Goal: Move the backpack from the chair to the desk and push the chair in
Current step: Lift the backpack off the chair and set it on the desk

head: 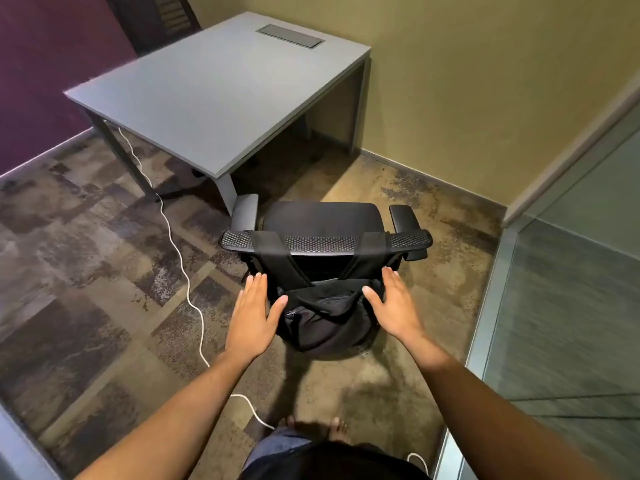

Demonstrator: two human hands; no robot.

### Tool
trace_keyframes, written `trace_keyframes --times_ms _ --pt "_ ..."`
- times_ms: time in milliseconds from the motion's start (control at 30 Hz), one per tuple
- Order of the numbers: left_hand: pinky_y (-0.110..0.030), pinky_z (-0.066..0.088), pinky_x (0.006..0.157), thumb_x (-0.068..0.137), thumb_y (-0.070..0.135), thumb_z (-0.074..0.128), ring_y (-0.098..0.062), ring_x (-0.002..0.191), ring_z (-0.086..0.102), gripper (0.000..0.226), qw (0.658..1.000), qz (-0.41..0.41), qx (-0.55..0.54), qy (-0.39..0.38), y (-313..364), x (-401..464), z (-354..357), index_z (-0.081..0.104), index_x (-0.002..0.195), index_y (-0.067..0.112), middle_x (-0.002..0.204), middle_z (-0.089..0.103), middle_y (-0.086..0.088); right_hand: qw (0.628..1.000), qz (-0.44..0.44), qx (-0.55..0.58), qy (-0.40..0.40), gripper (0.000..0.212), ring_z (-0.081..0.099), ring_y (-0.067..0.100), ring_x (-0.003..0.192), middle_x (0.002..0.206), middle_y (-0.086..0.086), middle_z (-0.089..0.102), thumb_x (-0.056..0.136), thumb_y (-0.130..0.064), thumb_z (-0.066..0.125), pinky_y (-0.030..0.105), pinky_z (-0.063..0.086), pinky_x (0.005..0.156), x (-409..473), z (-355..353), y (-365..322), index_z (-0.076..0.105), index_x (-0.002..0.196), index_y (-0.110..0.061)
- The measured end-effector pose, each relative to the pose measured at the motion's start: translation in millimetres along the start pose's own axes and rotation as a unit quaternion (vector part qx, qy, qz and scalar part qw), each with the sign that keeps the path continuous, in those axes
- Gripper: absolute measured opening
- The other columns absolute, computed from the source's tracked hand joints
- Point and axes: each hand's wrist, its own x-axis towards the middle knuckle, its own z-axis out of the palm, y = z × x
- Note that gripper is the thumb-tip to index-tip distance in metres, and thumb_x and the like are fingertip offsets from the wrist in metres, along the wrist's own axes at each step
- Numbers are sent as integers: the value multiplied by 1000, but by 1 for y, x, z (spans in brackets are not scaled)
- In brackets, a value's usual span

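Observation:
A black backpack (323, 317) hangs behind the backrest of a black office chair (322, 242), its two straps looped over the backrest's top. The chair stands away from the grey desk (214, 95), near the desk's front right corner. My left hand (254, 315) is spread flat at the backpack's left side, the thumb touching the fabric. My right hand (393, 306) is spread at its right side, the thumb on the top of the bag. Neither hand grips anything.
A white cable (188, 285) runs across the patterned carpet from under the desk to my feet (313, 427). A glass partition (568, 306) stands on the right, a yellow-green wall behind the desk, a purple wall at the left.

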Motion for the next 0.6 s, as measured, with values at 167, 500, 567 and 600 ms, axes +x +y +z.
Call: trace_keyframes --times_ms 167,500,567,600 --pt "-32 24 119 95 47 59 -22 150 30 81 974 -111 -197 -17 6 20 -3 23 158 12 162 32 -8 969 100 227 8 38 54 26 125 132 15 58 97 -25 61 34 42 105 17 3 -18 55 128 -4" --pt "-34 27 58 95 21 64 -11 56 32 37 914 -112 -390 13 2 53 -12 40 67 18 61 36 -3 972 83 196 100 43 31 20 64 61 3 30 97 -16 58 36 28 64 12 10 -25 28 65 -17" --pt "-35 24 59 95 25 63 -13 59 28 41 918 -99 -383 16 -2 55 -14 37 65 19 65 30 -7 972 63 186 129 43 33 22 63 60 6 32 95 -18 59 38 28 61 7 13 -22 29 65 -13" --pt "-35 26 62 95 29 63 -16 62 29 43 919 -93 -382 17 -7 55 -13 34 64 18 66 30 -7 971 53 183 146 43 33 20 61 59 4 33 95 -19 60 38 28 60 4 15 -19 29 65 -12"
